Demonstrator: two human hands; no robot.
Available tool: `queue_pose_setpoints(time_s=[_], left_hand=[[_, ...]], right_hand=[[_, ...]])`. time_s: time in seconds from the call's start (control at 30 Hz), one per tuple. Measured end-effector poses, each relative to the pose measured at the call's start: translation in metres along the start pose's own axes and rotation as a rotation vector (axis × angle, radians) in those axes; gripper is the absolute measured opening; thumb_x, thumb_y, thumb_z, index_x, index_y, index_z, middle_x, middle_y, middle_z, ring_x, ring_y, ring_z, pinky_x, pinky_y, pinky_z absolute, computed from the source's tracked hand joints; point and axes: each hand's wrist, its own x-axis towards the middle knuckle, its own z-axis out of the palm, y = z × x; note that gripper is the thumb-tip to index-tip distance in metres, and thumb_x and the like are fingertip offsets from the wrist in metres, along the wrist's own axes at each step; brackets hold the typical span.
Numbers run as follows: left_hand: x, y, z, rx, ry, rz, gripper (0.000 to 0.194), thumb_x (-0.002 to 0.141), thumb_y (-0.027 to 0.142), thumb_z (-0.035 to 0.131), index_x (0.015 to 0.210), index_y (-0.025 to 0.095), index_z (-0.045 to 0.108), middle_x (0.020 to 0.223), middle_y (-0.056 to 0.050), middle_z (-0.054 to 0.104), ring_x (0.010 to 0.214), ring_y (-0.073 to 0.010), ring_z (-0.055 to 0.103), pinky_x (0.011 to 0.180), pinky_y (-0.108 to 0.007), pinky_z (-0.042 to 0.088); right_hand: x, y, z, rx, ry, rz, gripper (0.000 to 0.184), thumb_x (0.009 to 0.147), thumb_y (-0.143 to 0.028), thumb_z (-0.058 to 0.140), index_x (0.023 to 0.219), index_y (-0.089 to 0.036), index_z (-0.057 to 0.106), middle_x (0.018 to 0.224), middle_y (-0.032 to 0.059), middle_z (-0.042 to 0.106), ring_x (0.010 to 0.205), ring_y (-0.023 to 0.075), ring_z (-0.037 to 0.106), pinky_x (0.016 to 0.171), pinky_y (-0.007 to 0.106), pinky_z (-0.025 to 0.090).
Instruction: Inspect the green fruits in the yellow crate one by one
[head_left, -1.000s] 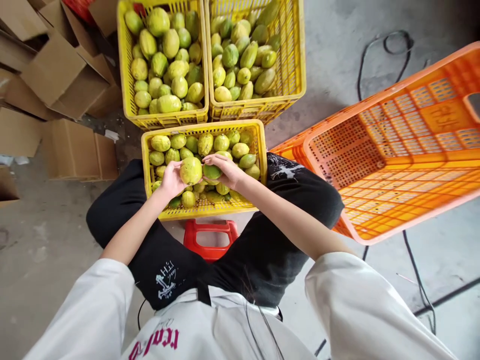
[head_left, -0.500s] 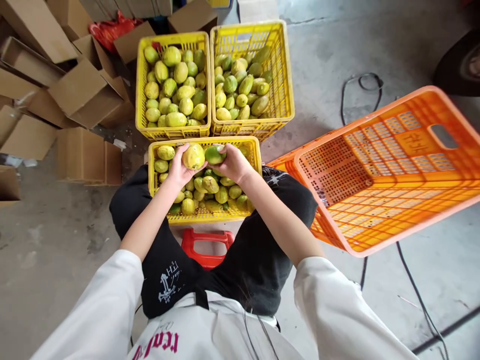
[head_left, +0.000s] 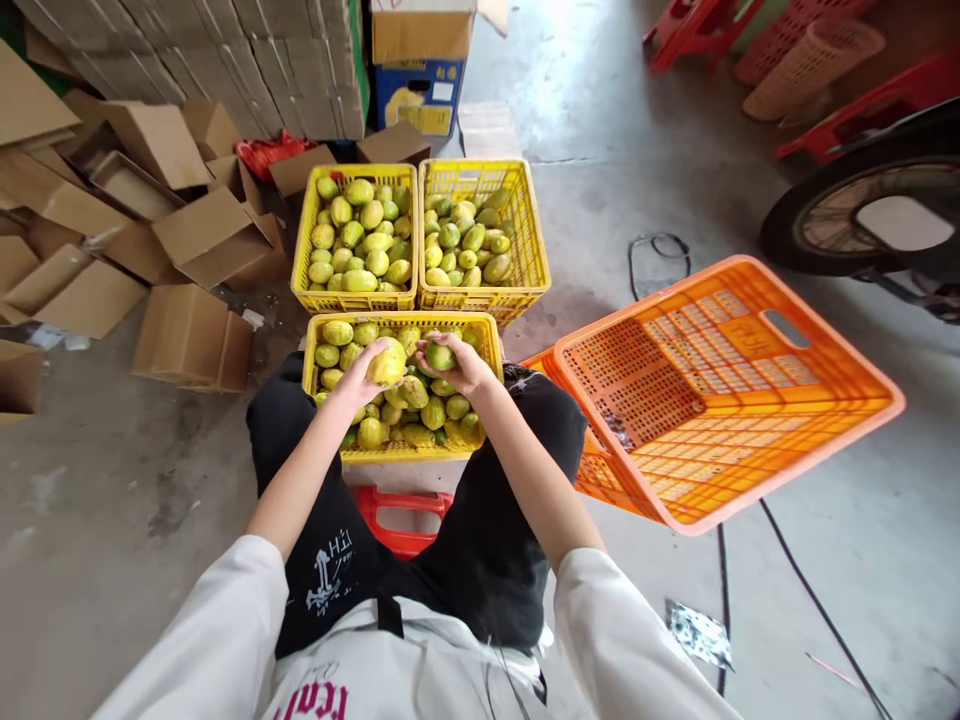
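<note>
My left hand (head_left: 361, 378) is closed round a yellow-green fruit (head_left: 388, 363). My right hand (head_left: 463, 368) grips a smaller, greener fruit (head_left: 439, 356). Both hands hover over the near yellow crate (head_left: 405, 452), which sits between my knees and holds several of the same fruits. Two more yellow crates stand just beyond it: the far left crate (head_left: 303, 250) is heaped with fruit, and the far right crate (head_left: 534, 240) is partly filled.
An empty orange crate (head_left: 825, 440) leans tilted at my right. A red stool (head_left: 397, 515) shows under me. Flattened and open cardboard boxes (head_left: 180, 230) litter the left floor. A wheel (head_left: 862, 215), red and orange baskets and black cables (head_left: 810, 600) lie to the right.
The view has tilted up and pulled back, so more of the room shows. Both hands still hold their fruits over the near crate, now slightly further apart.
</note>
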Motion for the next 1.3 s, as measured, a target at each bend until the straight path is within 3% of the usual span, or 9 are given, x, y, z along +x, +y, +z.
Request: queue_pose_setpoints(time_s=[0.13,0.27,0.4,0.53,0.67,0.9,1.03,1.13,1.3], left_hand=[[-0.01,-0.011,-0.014,-0.155,0.08,-0.002,0.022,0.091,0.039,0.065,0.098,0.017,0.064,0.082,-0.007,0.071,0.074,-0.0222,0.073,0.07,-0.034,0.062],[-0.02,-0.02,-0.022,-0.294,0.098,0.007,0.031,0.098,0.045,0.05,0.104,0.018,0.064,0.086,-0.008,0.071,0.083,-0.0263,0.075,0.074,-0.04,0.064],[-0.041,-0.03,-0.031,-0.394,0.021,0.043,0.031,0.096,0.029,0.047,0.117,0.015,0.065,0.107,-0.014,0.074,0.107,-0.0334,0.072,0.092,-0.056,0.059],[-0.069,-0.053,-0.048,-0.394,-0.018,0.048,0.03,0.094,0.025,0.059,0.12,0.014,0.067,0.118,-0.015,0.073,0.112,-0.0299,0.07,0.096,-0.045,0.059],[-0.083,-0.076,-0.062,-0.378,0.033,0.009,0.017,0.093,0.025,0.062,0.103,0.014,0.07,0.108,-0.013,0.076,0.09,-0.0231,0.073,0.085,-0.04,0.062],[-0.068,-0.078,-0.051,-0.357,0.071,-0.047,0.015,0.09,0.027,0.062,0.094,0.013,0.067,0.087,-0.013,0.075,0.085,-0.0263,0.075,0.074,-0.038,0.064],[-0.059,-0.081,-0.044,-0.347,0.124,-0.071,0.022,0.093,0.035,0.062,0.095,0.013,0.067,0.085,-0.015,0.074,0.08,-0.0268,0.075,0.064,-0.034,0.062],[-0.055,-0.087,-0.042,-0.336,0.163,-0.086,0.024,0.095,0.036,0.061,0.1,0.013,0.068,0.085,-0.014,0.075,0.081,-0.027,0.076,0.068,-0.036,0.064],[-0.052,-0.091,-0.041,-0.411,0.178,-0.095,0.027,0.1,0.036,0.054,0.105,0.013,0.068,0.089,-0.014,0.076,0.088,-0.0261,0.076,0.077,-0.036,0.064]], right_hand=[[-0.011,0.018,-0.006,-0.023,0.066,-0.034,0.013,0.083,-0.021,0.073,0.084,-0.022,0.06,0.069,-0.0042,0.064,0.06,0.0138,0.064,0.049,0.022,0.054],[-0.02,0.032,-0.01,0.084,0.121,-0.007,0.014,0.086,-0.025,0.071,0.084,-0.022,0.058,0.066,-0.0029,0.063,0.065,0.0179,0.068,0.054,0.027,0.061],[-0.04,0.038,-0.015,0.25,-0.052,0.053,0.006,0.086,-0.024,0.061,0.091,-0.021,0.061,0.079,0.0038,0.072,0.087,0.0255,0.075,0.071,0.039,0.067],[-0.064,0.054,-0.029,0.244,-0.193,0.025,0.016,0.082,-0.021,0.065,0.098,-0.021,0.064,0.091,0.0051,0.076,0.1,0.0268,0.075,0.083,0.042,0.065],[-0.077,0.074,-0.045,0.173,-0.177,0.013,0.024,0.081,-0.032,0.074,0.102,-0.022,0.066,0.085,0.0027,0.075,0.081,0.0222,0.075,0.079,0.038,0.065],[-0.056,0.086,-0.039,0.213,-0.08,-0.047,0.042,0.067,-0.021,0.078,0.105,-0.025,0.061,0.091,0.0016,0.075,0.078,0.0216,0.075,0.062,0.029,0.061],[-0.042,0.098,-0.031,0.134,-0.039,-0.049,0.037,0.069,-0.027,0.08,0.1,-0.024,0.059,0.079,-0.0006,0.073,0.062,0.0173,0.069,0.047,0.021,0.049],[-0.039,0.11,-0.029,0.106,-0.068,-0.021,0.035,0.074,-0.038,0.08,0.096,-0.023,0.059,0.077,0.0006,0.071,0.064,0.0182,0.069,0.042,0.019,0.044],[-0.039,0.117,-0.032,0.197,-0.094,0.039,0.03,0.081,-0.046,0.07,0.097,-0.024,0.06,0.084,0.0045,0.073,0.088,0.0272,0.074,0.055,0.031,0.059]])
